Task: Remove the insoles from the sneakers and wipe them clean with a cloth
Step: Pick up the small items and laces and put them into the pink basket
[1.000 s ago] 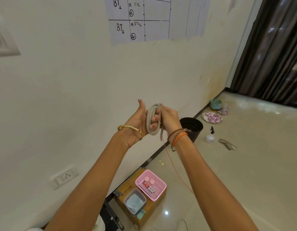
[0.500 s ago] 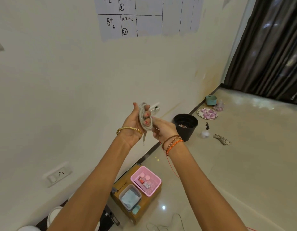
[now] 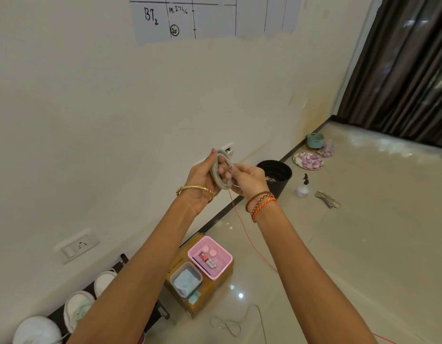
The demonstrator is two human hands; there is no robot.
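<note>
Place: a room in a home, seen down to the floor.
Floor: glossy pale tiles [image 3: 363,244], with things set along the wall's foot.
Wall: cream plaster with a power socket [image 3: 77,245] and a hand-ruled paper chart [image 3: 215,16].
Far edge: a dark curtain [image 3: 408,65] hung to the floor.
Household goods: sneakers [image 3: 78,309] on a low rack, a pink basket [image 3: 223,266], a black pot [image 3: 277,170], a spray bottle [image 3: 303,188], a plate [image 3: 296,161].
</note>
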